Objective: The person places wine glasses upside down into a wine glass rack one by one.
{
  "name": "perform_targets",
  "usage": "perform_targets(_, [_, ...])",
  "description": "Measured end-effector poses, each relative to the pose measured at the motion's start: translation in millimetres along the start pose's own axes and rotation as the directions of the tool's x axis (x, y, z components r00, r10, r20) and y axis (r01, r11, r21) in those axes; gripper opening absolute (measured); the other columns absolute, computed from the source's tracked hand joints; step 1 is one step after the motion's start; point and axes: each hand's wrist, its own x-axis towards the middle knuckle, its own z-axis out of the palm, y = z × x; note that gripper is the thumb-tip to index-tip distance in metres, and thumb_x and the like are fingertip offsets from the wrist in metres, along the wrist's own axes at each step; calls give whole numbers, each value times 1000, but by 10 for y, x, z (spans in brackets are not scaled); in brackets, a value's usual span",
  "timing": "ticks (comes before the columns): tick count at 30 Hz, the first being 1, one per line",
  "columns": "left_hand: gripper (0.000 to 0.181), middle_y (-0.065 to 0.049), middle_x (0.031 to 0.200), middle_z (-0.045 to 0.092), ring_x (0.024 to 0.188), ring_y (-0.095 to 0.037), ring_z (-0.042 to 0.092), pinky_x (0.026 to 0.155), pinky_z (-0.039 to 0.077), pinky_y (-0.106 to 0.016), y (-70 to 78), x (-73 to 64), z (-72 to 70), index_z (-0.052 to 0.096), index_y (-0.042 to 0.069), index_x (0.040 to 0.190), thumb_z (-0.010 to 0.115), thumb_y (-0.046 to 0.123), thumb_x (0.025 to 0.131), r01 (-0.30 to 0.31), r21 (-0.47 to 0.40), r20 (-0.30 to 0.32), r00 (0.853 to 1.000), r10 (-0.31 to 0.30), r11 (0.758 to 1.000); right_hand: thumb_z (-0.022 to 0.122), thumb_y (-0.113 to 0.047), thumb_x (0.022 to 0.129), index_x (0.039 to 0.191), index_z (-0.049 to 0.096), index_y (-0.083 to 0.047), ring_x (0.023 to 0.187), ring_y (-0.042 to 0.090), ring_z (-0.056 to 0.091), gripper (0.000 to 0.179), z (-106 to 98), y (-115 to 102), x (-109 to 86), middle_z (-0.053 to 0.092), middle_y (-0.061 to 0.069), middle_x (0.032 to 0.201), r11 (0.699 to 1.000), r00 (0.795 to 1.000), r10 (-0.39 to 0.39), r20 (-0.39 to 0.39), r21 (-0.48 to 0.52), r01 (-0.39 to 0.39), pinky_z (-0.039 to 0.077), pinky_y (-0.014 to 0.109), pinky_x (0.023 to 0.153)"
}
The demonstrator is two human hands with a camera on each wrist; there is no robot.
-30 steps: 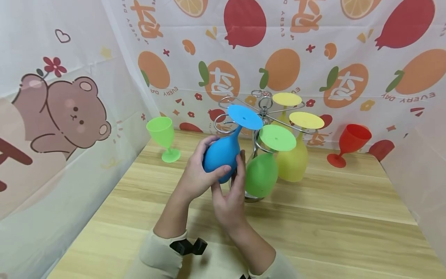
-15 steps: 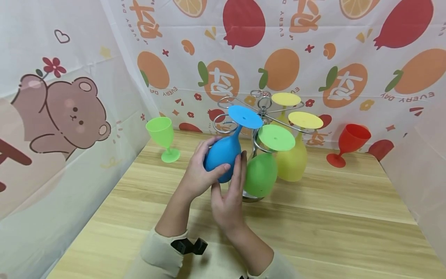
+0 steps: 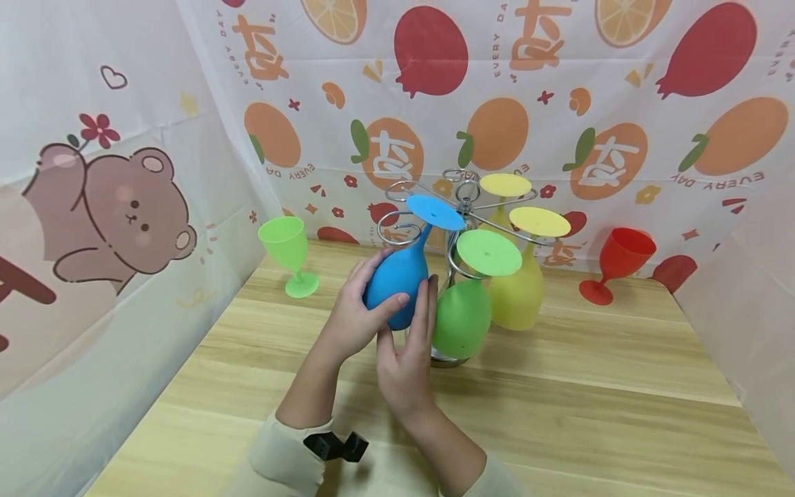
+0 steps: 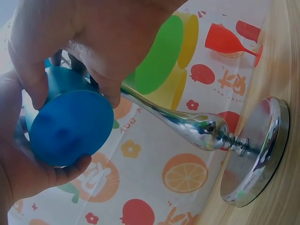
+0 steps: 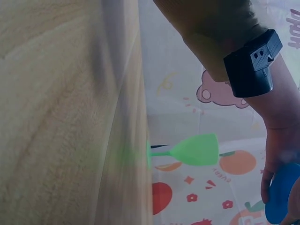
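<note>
Both hands hold a blue goblet (image 3: 400, 286) upside down, its round foot on top, beside a metal wire glass rack (image 3: 464, 206). My left hand (image 3: 357, 314) grips the bowl from the left with the thumb across its front. From the right, my right hand (image 3: 406, 366) holds the bowl low with its fingers along the side. In the left wrist view the bowl's open mouth (image 4: 70, 129) faces the camera, with fingers round it. A green goblet (image 3: 462, 321) and two yellow goblets, the nearer yellow goblet (image 3: 518, 293) in front, hang upside down from the rack's loops.
An upright green goblet (image 3: 286, 245) stands at the back left of the wooden table (image 3: 590, 414). At the back right is a red goblet (image 3: 624, 255). The rack's chrome base (image 4: 258, 154) rests on the table. Printed cloth (image 3: 497, 69) hangs behind and at the sides.
The head view has shifted slightly, so the scene sits a little lower in it. Both hands keep their hold on the blue goblet, which has barely moved relative to the rack.
</note>
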Motion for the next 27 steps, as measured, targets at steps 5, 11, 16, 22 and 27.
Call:
perform_targets(5, [67,-5,145,41,128,-36,45,90,53,-57,-11,6,5,36,37,150,67,44,91,33,10,-10,999,-33,999,56,5,95,159,8,-17,151,28,12,84,-9,10,-5,0,3,165,1000,1000,-3,-13,-19,3,39,51,109])
perform_targets(11, [66,-5,148,40,130,-37,44,91,53,-57,-51,20,8,36,33,151,65,45,92,60,-16,-15,998,-60,998,58,-2,96,158,14,-17,149,28,18,78,-8,21,-4,7,2,164,999,1000,12,-24,-32,-12,41,52,108])
perform_targets(16, [65,-6,149,40,130,-37,44,93,51,-58,-75,30,-7,36,30,150,64,43,93,65,-68,-9,998,-66,996,58,-2,96,158,17,-15,149,29,18,75,-9,19,-1,9,5,163,999,1000,7,-7,-35,-7,42,51,107])
perform_targets(22, [63,-8,144,43,125,-37,48,93,51,-58,-89,43,-39,36,23,148,63,42,94,71,-87,-12,997,-72,994,57,0,96,158,17,-19,149,25,17,76,-13,14,2,8,4,164,999,999,16,36,-31,-15,43,49,107])
perform_targets(27, [63,-11,144,43,125,-37,47,95,50,-58,-90,48,-63,34,16,147,60,39,95,62,-94,-10,998,-63,994,57,2,95,158,20,-16,149,28,19,75,-13,23,5,10,4,164,999,999,-3,50,-45,6,43,50,107])
